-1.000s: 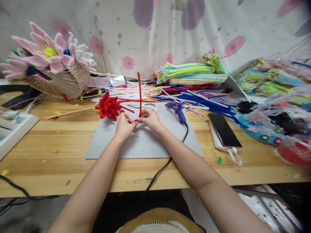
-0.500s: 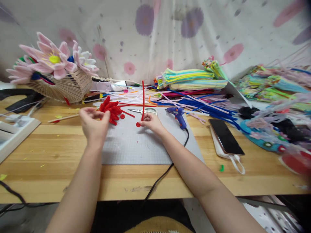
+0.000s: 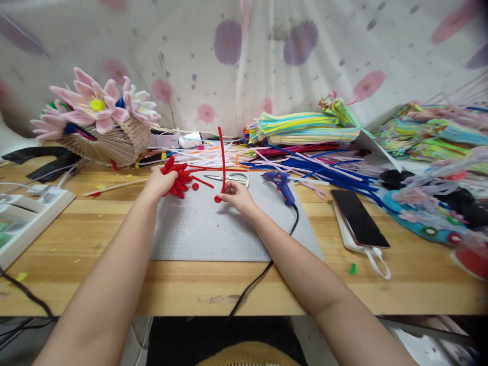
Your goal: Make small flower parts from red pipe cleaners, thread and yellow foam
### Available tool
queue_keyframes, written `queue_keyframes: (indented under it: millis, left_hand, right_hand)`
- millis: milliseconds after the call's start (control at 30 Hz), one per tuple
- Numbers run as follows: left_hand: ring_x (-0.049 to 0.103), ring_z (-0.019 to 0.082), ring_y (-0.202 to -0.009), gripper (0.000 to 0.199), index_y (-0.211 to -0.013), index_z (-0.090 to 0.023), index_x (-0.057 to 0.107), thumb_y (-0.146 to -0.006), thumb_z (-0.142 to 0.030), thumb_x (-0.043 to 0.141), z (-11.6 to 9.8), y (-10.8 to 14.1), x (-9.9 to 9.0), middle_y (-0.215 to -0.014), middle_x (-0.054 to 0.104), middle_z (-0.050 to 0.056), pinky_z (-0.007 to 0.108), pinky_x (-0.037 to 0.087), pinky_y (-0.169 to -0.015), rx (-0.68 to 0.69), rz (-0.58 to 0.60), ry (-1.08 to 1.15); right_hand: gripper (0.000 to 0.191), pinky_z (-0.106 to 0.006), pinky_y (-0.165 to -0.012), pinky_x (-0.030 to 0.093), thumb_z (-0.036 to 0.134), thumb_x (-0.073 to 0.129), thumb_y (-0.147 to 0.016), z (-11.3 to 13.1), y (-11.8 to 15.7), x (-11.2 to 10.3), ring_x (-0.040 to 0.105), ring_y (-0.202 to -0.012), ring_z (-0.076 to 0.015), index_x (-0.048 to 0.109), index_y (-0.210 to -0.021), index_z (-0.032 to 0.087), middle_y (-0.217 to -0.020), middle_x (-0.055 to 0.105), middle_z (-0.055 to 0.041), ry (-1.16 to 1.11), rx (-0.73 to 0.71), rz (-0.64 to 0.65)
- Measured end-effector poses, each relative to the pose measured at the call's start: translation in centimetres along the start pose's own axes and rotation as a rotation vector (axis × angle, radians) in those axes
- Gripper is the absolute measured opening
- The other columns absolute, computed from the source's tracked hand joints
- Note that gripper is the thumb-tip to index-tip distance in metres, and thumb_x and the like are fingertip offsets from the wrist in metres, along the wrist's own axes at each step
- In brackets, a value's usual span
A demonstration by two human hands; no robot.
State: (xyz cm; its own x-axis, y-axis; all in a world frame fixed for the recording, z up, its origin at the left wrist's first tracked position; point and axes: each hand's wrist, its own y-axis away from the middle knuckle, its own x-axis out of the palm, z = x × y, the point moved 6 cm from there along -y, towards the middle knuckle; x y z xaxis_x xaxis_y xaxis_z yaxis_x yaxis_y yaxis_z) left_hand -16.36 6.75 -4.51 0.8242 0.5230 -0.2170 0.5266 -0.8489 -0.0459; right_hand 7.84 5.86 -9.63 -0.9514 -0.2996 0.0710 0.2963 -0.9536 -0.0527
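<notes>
My left hand (image 3: 159, 183) is closed on the near left side of a red fuzzy flower (image 3: 180, 179) at the back left of the grey cutting mat (image 3: 213, 234). Between the fingertips of my right hand (image 3: 235, 195) is a red pipe cleaner (image 3: 222, 157), standing upright with a small coiled disc (image 3: 217, 199) at its lower end. Another red disc (image 3: 195, 186) lies on the mat beside the flower. Scissors (image 3: 232, 178) rest behind my right hand.
A blue glue gun (image 3: 280, 185) with a black cord lies on the mat's right part. Further right is a phone (image 3: 358, 216) on a white power bank. Pipe cleaners (image 3: 305, 127) pile along the back. A power strip (image 3: 26, 216) sits left.
My left hand has moved onto the red flower and its fingers have closed there. My right hand still holds the red pipe cleaner in nearly the same place. The view has shifted slightly.
</notes>
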Motion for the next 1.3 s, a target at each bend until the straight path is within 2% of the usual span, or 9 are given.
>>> queue_keyframes:
  millis: [100,233,333,467,600,800,1000,1167,1300]
  left_hand:
    - [0.061,0.023,-0.059,0.012,-0.066,-0.017,0.058,-0.054,-0.021,0.061,-0.5,0.9,-0.9,-0.060,0.061,0.007,0.031,0.047,-0.049,-0.080,0.034,-0.059]
    - [0.062,0.022,-0.066,0.013,-0.071,-0.018,0.062,-0.059,-0.020,0.056,-2.5,3.8,-3.0,-0.070,0.066,0.006,0.030,0.050,-0.052,-0.075,0.159,0.317]
    - [0.063,0.020,-0.073,0.010,-0.070,-0.020,0.062,-0.063,-0.019,0.055,-3.3,6.2,-4.2,-0.074,0.068,0.004,0.031,0.053,-0.058,-0.042,0.188,0.559]
    - [0.062,0.015,-0.074,0.018,-0.077,-0.019,0.063,-0.060,-0.017,0.055,-2.6,8.2,-3.1,-0.078,0.068,0.001,0.026,0.052,-0.067,-0.012,0.178,0.784]
    - [0.062,0.015,-0.083,0.022,-0.083,-0.018,0.061,-0.062,-0.018,0.058,-1.4,9.0,-1.6,-0.085,0.068,0.001,0.027,0.050,-0.076,0.020,0.154,0.880]
    - [0.060,0.012,-0.076,0.030,-0.087,-0.020,0.059,-0.057,-0.016,0.062,-1.1,9.6,-1.8,-0.087,0.065,-0.001,0.021,0.048,-0.064,0.074,0.134,0.845]
    - [0.059,0.012,-0.076,0.033,-0.090,-0.020,0.057,-0.056,-0.018,0.060,-0.6,9.6,-2.2,-0.091,0.064,0.001,0.020,0.046,-0.059,0.058,0.113,0.823]
    - [0.059,0.012,-0.073,0.032,-0.089,-0.020,0.054,-0.057,-0.019,0.059,-0.9,9.6,-2.5,-0.089,0.062,0.001,0.021,0.046,-0.058,0.088,0.090,0.773]
    - [0.059,0.015,-0.082,0.034,-0.092,-0.022,0.049,-0.060,-0.020,0.059,-2.0,8.5,-4.1,-0.091,0.059,0.002,0.027,0.049,-0.068,0.273,-0.060,0.586]
  right_hand:
    - [0.033,-0.023,-0.055,0.042,0.026,0.074,-0.051,0.5,0.1,-0.2,0.056,-0.054,-0.0093,0.048,-0.069,0.018,-0.060,0.060,0.0038,-0.098,0.024,-0.030]
    - [0.039,-0.022,-0.053,0.041,0.030,0.077,-0.047,2.1,0.6,0.8,0.052,-0.053,-0.0080,0.047,-0.069,0.018,-0.059,0.058,0.0042,-0.265,0.050,-0.077]
    - [0.039,-0.020,-0.050,0.038,0.033,0.076,-0.049,4.6,1.4,3.1,0.050,-0.053,-0.0075,0.046,-0.069,0.019,-0.061,0.058,0.0040,-0.337,-0.017,-0.139]
    - [0.030,-0.022,-0.059,0.044,0.035,0.069,-0.060,7.7,2.1,7.5,0.055,-0.063,-0.0098,0.047,-0.073,0.020,-0.070,0.060,0.0026,-0.305,-0.186,-0.179]
    - [0.019,-0.025,-0.068,0.045,0.035,0.061,-0.070,8.0,2.3,10.2,0.057,-0.069,-0.0112,0.048,-0.073,0.022,-0.073,0.061,0.0036,-0.017,-0.272,-0.282]
    - [0.009,-0.027,-0.074,0.043,0.030,0.056,-0.075,7.3,1.9,10.1,0.060,-0.076,-0.0125,0.051,-0.079,0.025,-0.080,0.064,0.0056,0.308,-0.217,-0.428]
    - [0.007,-0.029,-0.074,0.043,0.029,0.055,-0.074,7.3,1.5,10.6,0.061,-0.075,-0.0139,0.051,-0.079,0.026,-0.079,0.065,0.0061,0.384,-0.119,-0.417]
    - [0.009,-0.030,-0.076,0.044,0.028,0.056,-0.073,7.4,1.5,11.0,0.061,-0.075,-0.0141,0.051,-0.079,0.025,-0.079,0.064,0.0044,0.328,-0.117,-0.403]
    - [0.019,-0.027,-0.070,0.046,0.031,0.063,-0.068,7.3,1.2,9.8,0.061,-0.073,-0.0137,0.048,-0.076,0.021,-0.078,0.063,0.0002,0.087,-0.157,-0.378]
